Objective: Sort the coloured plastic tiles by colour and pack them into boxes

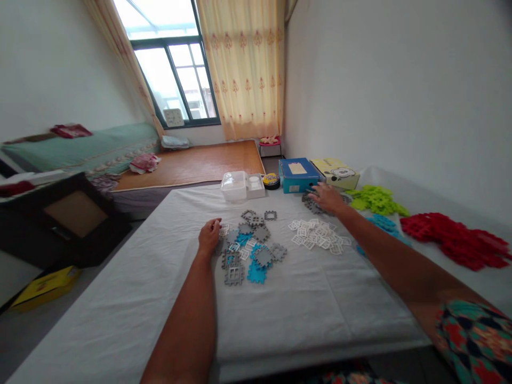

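Observation:
My left hand (209, 236) rests at the left edge of a loose group of plastic interlocking tiles, its fingers curled in; whether anything is inside them is hidden. Close by lie grey tiles (234, 274) with notched edges, bright blue tiles (256, 273) and a few white window-frame pieces (245, 253). Farther back on the right, my right hand (328, 198) reaches over a heap of dark grey tiles (312, 203), fingers apart and touching or just above it. A pile of white window-frame pieces (318, 236) lies nearer me, below that hand.
Lime green pieces (376, 199), blue pieces (386, 224) and red pieces (456, 237) are heaped along the right. At the table's back stand a clear plastic box (234, 186), a round yellow-and-black tin (272, 181), a blue box (298, 176) and a yellow box (336, 173).

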The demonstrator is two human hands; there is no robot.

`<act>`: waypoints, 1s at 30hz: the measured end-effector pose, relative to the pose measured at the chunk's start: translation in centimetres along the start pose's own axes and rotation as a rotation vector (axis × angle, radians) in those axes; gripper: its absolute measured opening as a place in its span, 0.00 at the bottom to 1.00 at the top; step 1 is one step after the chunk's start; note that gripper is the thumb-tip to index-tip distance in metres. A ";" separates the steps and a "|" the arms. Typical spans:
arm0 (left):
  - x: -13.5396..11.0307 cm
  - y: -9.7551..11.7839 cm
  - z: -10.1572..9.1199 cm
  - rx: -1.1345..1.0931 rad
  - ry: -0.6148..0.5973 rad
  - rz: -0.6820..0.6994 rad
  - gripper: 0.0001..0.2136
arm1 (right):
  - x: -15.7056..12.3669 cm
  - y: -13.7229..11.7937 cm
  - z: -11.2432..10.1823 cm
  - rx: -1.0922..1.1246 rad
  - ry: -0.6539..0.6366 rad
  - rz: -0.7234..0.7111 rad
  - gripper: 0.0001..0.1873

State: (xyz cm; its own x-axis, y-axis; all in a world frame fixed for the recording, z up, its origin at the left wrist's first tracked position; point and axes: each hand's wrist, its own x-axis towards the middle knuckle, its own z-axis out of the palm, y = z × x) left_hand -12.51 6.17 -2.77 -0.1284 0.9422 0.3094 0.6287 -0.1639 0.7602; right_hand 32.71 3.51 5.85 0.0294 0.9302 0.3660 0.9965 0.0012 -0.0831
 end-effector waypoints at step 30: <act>-0.3 0.5 -0.3 -0.044 0.016 0.006 0.19 | -3.7 -7.4 3.2 1.428 -0.641 0.105 0.20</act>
State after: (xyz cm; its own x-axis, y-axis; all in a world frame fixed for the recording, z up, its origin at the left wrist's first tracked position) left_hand -12.37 5.69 -2.30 -0.1371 0.9365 0.3229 0.5949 -0.1828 0.7827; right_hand 24.96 1.28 2.15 -0.3155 0.9429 -0.1068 0.0868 -0.0834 -0.9927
